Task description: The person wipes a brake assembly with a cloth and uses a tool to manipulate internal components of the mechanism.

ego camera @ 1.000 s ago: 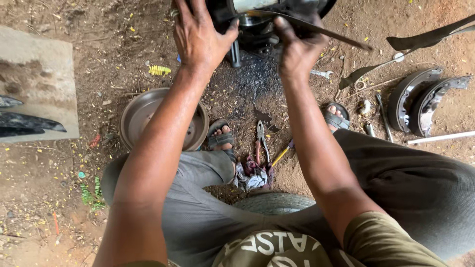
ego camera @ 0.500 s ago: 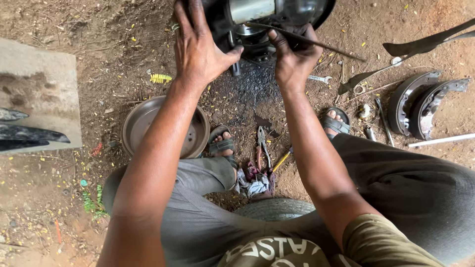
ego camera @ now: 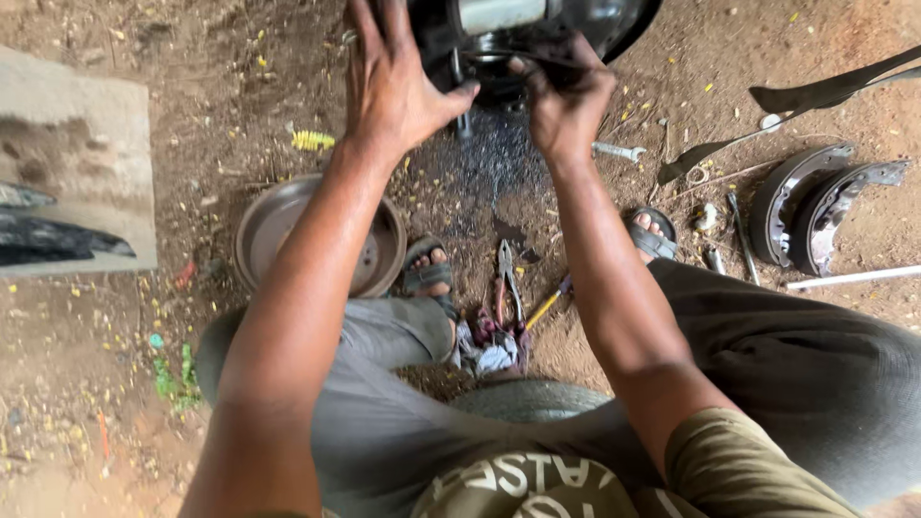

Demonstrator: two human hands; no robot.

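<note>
A black greasy wheel hub assembly (ego camera: 537, 24) sits at the top of the view above dirt ground. My left hand (ego camera: 393, 82) lies flat with fingers spread against its left side. My right hand (ego camera: 566, 91) has its fingers curled onto the dark part at the hub's lower middle. What lies under the right fingers is hidden. I sit low with both sandalled feet (ego camera: 429, 273) on the ground.
A round metal brake drum (ego camera: 259, 230) lies left of my left arm. Pliers (ego camera: 507, 283) and a yellow-handled screwdriver (ego camera: 549, 305) lie by a rag between my feet. A wrench (ego camera: 619, 151), two brake shoes (ego camera: 815, 206) and a white rod (ego camera: 849, 278) lie right.
The view has shifted so the hub sits higher in frame. The thin rod that crossed the hub near my right hand is no longer seen. My right fingers have curled tighter.
</note>
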